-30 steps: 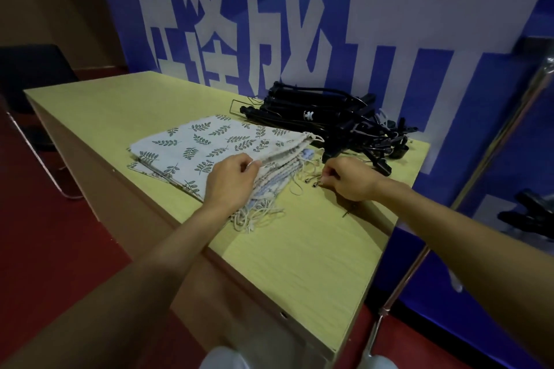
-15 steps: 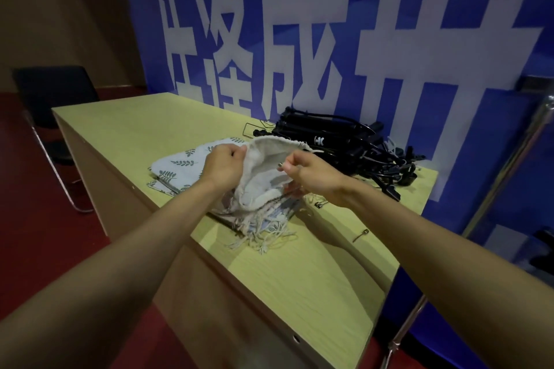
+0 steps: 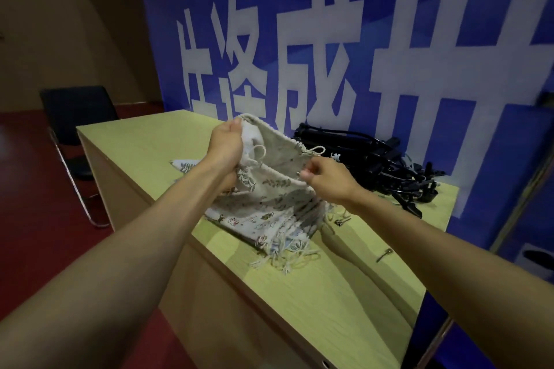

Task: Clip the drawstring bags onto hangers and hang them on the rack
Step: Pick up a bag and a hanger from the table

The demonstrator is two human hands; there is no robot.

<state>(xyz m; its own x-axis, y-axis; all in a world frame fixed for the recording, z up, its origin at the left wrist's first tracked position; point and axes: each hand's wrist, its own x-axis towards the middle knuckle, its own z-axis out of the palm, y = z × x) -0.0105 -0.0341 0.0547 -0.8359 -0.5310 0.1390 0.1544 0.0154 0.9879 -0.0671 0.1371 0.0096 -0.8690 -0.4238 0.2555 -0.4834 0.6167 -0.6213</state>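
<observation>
Yellow tabletop (image 3: 329, 302) beneath a leaf-print drawstring bag (image 3: 269, 192), left hand (image 3: 224, 147) and right hand (image 3: 326, 180) each tight on its open rim.

- One drawstring bag (image 3: 278, 165) is above the stack of bags (image 3: 263, 219) on the counter (image 3: 344, 293).
- The hangers (image 3: 359, 147) lie behind and right of the stack (against the banner (image 3: 419, 39)).
- A chair (image 3: 75, 108) stands left of the counter.

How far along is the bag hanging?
Done: nothing visible; the hangers lie piled on the table, no bag clipped. In hand: left hand and right hand grip one drawstring bag above the stack. Left: clip it, hang it, then the stack.
</observation>
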